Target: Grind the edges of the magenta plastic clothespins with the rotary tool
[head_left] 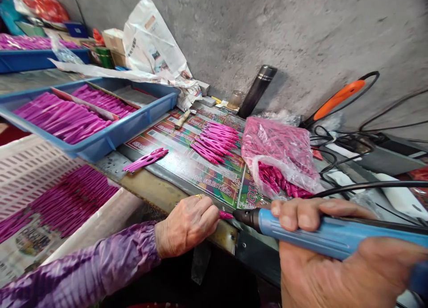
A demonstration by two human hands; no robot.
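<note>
Left hand (187, 225), 7 o'clock, pinches magenta plastic piece (226, 215); right hand (321, 272), 4 o'clock, clamps blue corded tool (334, 241); piece slipping could send tool tip into fingers.

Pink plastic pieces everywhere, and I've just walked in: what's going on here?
A person's left hand pinches a small magenta plastic piece against the black tip of a blue corded handheld tool, held in their right hand. More magenta pieces lie loose on a printed green-and-red mat, fill a clear plastic bag, and sit in rows in a blue plastic tray.
</note>
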